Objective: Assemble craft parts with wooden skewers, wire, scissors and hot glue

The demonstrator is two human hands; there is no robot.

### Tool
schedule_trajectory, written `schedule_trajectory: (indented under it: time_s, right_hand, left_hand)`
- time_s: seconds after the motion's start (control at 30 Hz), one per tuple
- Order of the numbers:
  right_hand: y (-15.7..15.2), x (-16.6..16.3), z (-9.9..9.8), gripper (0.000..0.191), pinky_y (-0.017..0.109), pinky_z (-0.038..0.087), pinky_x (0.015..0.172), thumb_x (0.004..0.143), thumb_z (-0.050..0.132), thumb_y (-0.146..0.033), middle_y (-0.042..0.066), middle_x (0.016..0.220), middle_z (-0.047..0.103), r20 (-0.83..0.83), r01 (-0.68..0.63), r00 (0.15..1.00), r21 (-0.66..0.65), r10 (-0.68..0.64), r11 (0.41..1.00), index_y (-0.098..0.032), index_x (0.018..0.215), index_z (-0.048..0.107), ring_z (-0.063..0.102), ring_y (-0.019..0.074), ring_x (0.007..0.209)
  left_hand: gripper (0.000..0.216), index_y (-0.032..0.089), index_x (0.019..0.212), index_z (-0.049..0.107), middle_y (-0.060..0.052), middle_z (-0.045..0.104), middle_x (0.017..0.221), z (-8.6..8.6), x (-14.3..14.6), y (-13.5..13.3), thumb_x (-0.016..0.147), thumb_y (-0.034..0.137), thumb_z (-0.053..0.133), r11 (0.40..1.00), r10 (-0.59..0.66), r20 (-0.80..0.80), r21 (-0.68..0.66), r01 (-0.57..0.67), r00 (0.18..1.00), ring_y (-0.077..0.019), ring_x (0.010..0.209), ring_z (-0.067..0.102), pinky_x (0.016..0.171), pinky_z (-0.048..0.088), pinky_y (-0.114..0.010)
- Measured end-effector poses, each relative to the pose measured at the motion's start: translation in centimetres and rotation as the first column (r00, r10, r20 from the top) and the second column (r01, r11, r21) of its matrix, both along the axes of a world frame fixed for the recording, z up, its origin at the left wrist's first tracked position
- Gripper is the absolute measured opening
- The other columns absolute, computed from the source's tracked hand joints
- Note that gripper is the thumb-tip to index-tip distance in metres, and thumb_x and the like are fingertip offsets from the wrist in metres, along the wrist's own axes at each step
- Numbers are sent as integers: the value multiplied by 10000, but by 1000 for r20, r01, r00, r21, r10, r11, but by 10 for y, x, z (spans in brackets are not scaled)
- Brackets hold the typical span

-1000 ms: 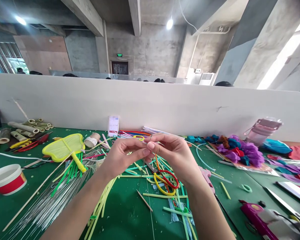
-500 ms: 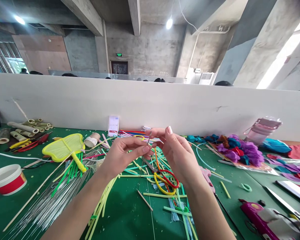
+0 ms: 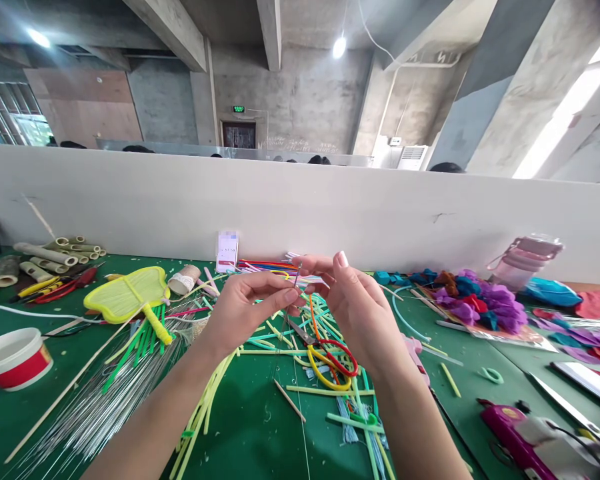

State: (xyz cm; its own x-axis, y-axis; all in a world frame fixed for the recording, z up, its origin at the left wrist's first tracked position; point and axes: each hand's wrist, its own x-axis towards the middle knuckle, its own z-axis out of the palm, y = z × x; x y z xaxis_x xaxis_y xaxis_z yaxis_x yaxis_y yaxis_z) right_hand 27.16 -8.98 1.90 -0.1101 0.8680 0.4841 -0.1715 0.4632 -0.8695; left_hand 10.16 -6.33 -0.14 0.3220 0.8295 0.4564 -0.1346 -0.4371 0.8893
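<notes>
My left hand is closed, its thumb and index finger pinching a thin, dark, needle-like piece that stands upright above the fingertips. Its exact kind is too small to make out. My right hand is close on the right with the thumb raised and apart; its bent fingers reach toward the piece, and whether they touch it is unclear. A fine pale thread runs down the table below my hands. Beneath them lie scissors with red and yellow handles, among green and yellow fuzzy stems.
At left are a yellow fan-shaped piece, metal wires, a paper cup and bamboo tubes. Right of my hands are purple petals, a bottle, a power strip and a pink glue gun.
Both hands stay nearly in place. The fingers of my right hand have shifted slightly, and the thin piece remains between my left fingertips.
</notes>
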Motion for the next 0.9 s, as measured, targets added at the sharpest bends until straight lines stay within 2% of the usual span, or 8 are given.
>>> schedule_trajectory:
  time_s: [0.4,0.63,0.9]
  right_hand:
    - [-2,2,1,387,449,479,986,987,488,-528,58,1213,717,40,9,999,-24,-8,1000,-280,1075,772,625,262,1140]
    - [-3,1,1,372,433,508,957,993,497,-501,65,1218,715,32,-19,999,-17,19,1000,-261,1097,762,629,260,1147]
    - [-5,-1,2,260,371,500,930,986,557,-428,15,1174,746,37,-25,999,31,24,999,-313,1067,775,641,226,1129]
  left_hand:
    - [54,226,819,760,-16,774,780,0,2,2,800,275,774,997,72,64,-22,-70,995,-158,694,726,710,609,-309]
    - [58,219,809,761,-14,775,772,-1,2,3,789,265,789,997,72,76,-20,-70,995,-159,694,728,711,608,-305]
    - [67,202,803,764,-5,768,742,-4,2,3,782,250,805,998,64,98,-20,-63,993,-135,684,726,688,594,-244]
